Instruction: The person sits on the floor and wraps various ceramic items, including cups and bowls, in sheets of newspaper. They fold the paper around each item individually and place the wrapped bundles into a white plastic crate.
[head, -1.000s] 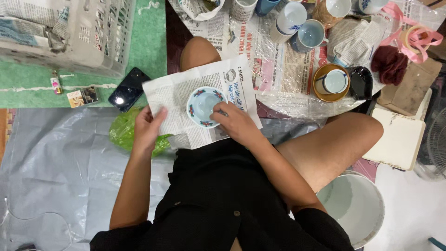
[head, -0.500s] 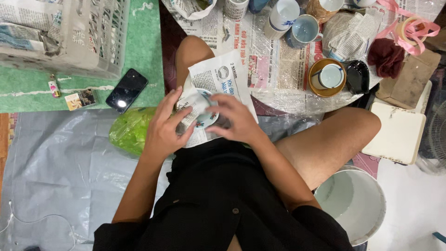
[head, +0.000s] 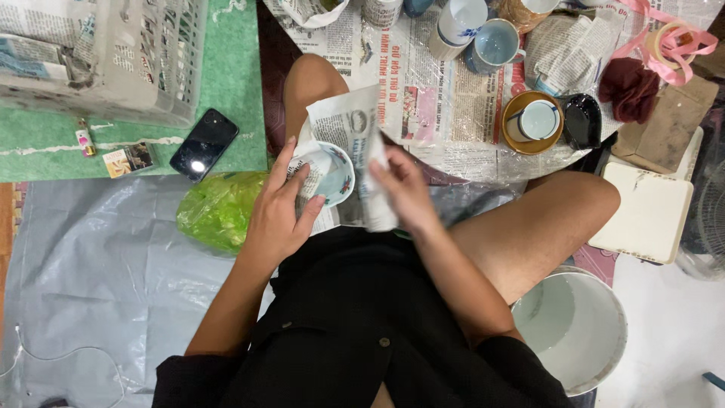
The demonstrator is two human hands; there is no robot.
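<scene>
A small white bowl (head: 337, 175) with a blue rim and painted flowers rests on a sheet of newspaper (head: 355, 125) over my lap. My left hand (head: 281, 211) cups the bowl from the left, fingers on its rim and on the paper under it. My right hand (head: 400, 189) grips the paper's right edge and folds it up against the bowl's side. Part of the bowl is hidden by the folded sheet.
Several cups (head: 495, 41) and a brown bowl (head: 531, 121) with a cup in it stand on newspaper ahead. A black phone (head: 204, 143) and a grey basket (head: 106, 53) lie left, a green bag (head: 219, 208) beside my left hand, a white bucket (head: 574, 332) at right.
The flat sheet with the bowl on it has been gathered up. Both hands closed in on the bowl, and the paper's right side is now folded upright against it.
</scene>
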